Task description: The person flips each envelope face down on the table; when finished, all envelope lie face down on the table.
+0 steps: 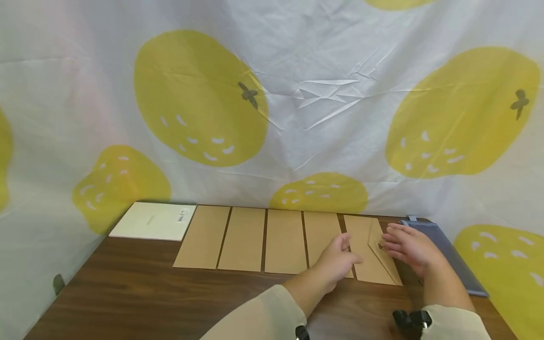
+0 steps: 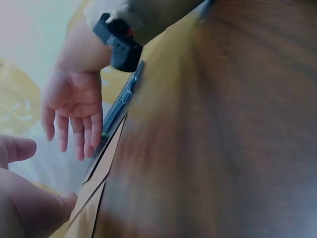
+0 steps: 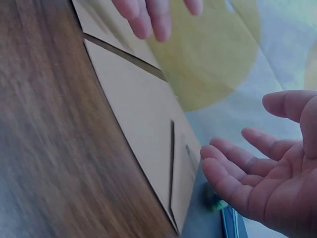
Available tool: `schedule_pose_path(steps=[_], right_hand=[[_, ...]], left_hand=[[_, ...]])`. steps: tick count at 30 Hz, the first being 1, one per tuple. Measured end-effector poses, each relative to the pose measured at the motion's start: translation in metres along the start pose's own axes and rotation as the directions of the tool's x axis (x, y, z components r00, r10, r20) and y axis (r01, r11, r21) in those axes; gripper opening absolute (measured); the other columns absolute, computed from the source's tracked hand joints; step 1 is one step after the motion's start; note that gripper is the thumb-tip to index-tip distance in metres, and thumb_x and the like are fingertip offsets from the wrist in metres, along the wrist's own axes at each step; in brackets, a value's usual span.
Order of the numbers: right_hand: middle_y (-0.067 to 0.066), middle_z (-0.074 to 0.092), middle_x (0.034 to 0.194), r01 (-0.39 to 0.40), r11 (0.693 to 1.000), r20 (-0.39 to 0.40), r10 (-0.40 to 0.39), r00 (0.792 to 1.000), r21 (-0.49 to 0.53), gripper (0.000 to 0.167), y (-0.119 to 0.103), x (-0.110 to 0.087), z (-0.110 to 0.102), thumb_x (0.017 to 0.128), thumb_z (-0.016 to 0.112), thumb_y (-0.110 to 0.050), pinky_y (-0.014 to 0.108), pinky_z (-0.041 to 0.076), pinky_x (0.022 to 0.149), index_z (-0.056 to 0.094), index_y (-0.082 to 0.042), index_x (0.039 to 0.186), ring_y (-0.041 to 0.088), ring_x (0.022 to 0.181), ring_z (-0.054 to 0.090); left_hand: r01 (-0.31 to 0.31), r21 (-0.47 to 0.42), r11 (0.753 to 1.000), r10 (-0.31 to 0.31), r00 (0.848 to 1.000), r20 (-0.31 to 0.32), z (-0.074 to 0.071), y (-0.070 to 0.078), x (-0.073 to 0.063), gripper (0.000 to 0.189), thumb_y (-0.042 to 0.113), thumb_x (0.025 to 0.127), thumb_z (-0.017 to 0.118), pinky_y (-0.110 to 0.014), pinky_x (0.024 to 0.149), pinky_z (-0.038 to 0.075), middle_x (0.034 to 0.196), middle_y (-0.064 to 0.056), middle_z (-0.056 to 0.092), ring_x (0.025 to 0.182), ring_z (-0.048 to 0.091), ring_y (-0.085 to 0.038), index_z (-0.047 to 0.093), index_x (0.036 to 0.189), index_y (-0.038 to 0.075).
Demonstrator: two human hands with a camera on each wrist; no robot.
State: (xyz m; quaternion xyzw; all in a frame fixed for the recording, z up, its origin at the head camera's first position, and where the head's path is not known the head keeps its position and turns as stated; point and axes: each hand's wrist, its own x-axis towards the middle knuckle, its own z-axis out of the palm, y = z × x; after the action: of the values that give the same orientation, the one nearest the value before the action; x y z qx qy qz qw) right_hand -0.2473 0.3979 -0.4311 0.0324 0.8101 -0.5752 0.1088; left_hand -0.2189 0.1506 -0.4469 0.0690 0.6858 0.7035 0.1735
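Observation:
A tan paper envelope (image 1: 359, 248) lies flat at the right end of a row, its pointed flap on the right side facing up. A small dark mark shows on that flap. My left hand (image 1: 333, 262) hovers over the gap at the envelope's left edge, fingers loosely spread and holding nothing. Over the flap end is my right hand (image 1: 410, 248), palm turned inward, fingers slightly bent. In the right wrist view the right hand's fingertips (image 3: 210, 161) overlap the flap's edge, and nothing is in the palm. The two palms face each other across the envelope.
Several plain tan envelopes (image 1: 244, 238) lie side by side to the left. Beyond them is a cream-coloured flat pad (image 1: 148, 222) with a barcode label. A dark blue pouch (image 1: 450, 259) lies at the right. A lemon-print curtain (image 1: 327, 123) hangs behind the wooden table (image 1: 140, 288).

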Motion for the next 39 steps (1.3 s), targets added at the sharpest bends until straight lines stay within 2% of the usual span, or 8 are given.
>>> schedule_pose_path(steps=[4,8,14,19,23,28,34,39], right_hand=[[0.041,0.027,0.167,-0.024,0.999,-0.001,0.024,1.000,-0.023,0.080,0.000,-0.001,-0.006,0.116,0.038,-0.044,0.027,0.061,0.100,0.009,0.010,0.167,0.005,0.121,0.066],[0.042,0.027,0.167,-0.069,0.996,-0.011,0.068,0.998,-0.050,0.078,0.000,-0.002,-0.011,0.117,0.034,-0.044,0.032,0.061,0.103,0.008,0.011,0.167,0.027,0.135,0.065],[0.044,0.024,0.167,-0.109,0.993,0.007,0.110,0.994,-0.052,0.082,0.003,0.000,-0.011,0.116,0.035,-0.047,0.042,0.059,0.110,0.007,0.011,0.166,0.049,0.152,0.046],[0.043,0.029,0.165,-0.099,0.995,-0.006,0.099,0.995,-0.008,0.079,0.004,0.000,-0.012,0.116,0.040,-0.042,0.031,0.061,0.102,0.009,0.010,0.167,0.023,0.126,0.069],[0.027,0.059,0.146,-0.084,0.994,-0.023,0.086,0.996,0.068,0.077,0.008,-0.001,-0.017,0.115,0.046,-0.035,0.025,0.062,0.094,0.011,0.011,0.166,0.002,0.108,0.069],[-0.014,0.071,0.115,-0.037,0.989,-0.008,0.038,0.999,0.145,0.074,0.013,-0.003,-0.024,0.113,0.055,-0.026,0.021,0.062,0.092,0.018,0.012,0.165,-0.001,0.104,0.069],[-0.021,0.073,0.116,0.044,0.975,0.058,-0.057,0.997,0.217,0.054,0.016,-0.001,-0.024,0.110,0.059,-0.011,0.018,0.060,0.089,0.042,-0.001,0.160,-0.003,0.106,0.069],[-0.021,0.072,0.124,0.077,0.960,0.095,-0.106,0.990,0.270,0.063,0.011,0.001,-0.017,0.109,0.058,-0.009,0.020,0.060,0.092,0.032,-0.004,0.166,-0.001,0.112,0.071]], left_hand=[[0.043,-0.008,0.999,-0.043,0.999,-0.023,0.005,0.008,0.013,0.068,0.014,0.094,0.076,-0.063,0.125,0.039,0.164,-0.014,0.048,0.152,0.045,-0.042,0.049,0.156,0.017],[0.068,-0.009,0.998,-0.068,0.997,-0.039,0.009,0.012,0.021,0.066,0.012,0.093,0.076,-0.063,0.126,0.037,0.162,-0.017,0.049,0.151,0.046,-0.043,0.051,0.154,0.016],[0.087,-0.010,0.996,-0.087,0.996,-0.015,0.010,0.010,0.027,0.068,0.010,0.091,0.075,-0.063,0.126,0.037,0.160,-0.021,0.049,0.150,0.047,-0.045,0.051,0.154,0.014],[0.089,0.029,0.996,-0.089,0.996,0.009,0.012,0.010,0.028,0.067,0.009,0.091,0.076,-0.061,0.125,0.039,0.161,-0.019,0.050,0.149,0.048,-0.044,0.051,0.154,0.014],[0.083,0.060,0.995,-0.084,0.996,0.017,0.014,0.010,0.029,0.065,0.009,0.092,0.077,-0.060,0.123,0.042,0.161,-0.016,0.051,0.148,0.050,-0.043,0.054,0.153,0.016],[0.053,0.108,0.993,-0.056,0.998,0.027,0.017,0.008,0.029,0.065,0.011,0.092,0.078,-0.057,0.123,0.044,0.162,-0.016,0.052,0.149,0.050,-0.039,0.056,0.152,0.015],[0.052,0.118,0.992,-0.057,0.997,0.041,0.023,0.007,0.027,0.067,0.015,0.089,0.081,-0.058,0.122,0.045,0.160,-0.012,0.055,0.144,0.056,-0.036,0.057,0.153,0.014],[0.035,0.088,0.996,-0.039,0.998,0.041,0.029,0.006,0.025,0.066,0.018,0.089,0.083,-0.055,0.124,0.043,0.160,-0.004,0.056,0.148,0.052,-0.030,0.059,0.151,0.016]])
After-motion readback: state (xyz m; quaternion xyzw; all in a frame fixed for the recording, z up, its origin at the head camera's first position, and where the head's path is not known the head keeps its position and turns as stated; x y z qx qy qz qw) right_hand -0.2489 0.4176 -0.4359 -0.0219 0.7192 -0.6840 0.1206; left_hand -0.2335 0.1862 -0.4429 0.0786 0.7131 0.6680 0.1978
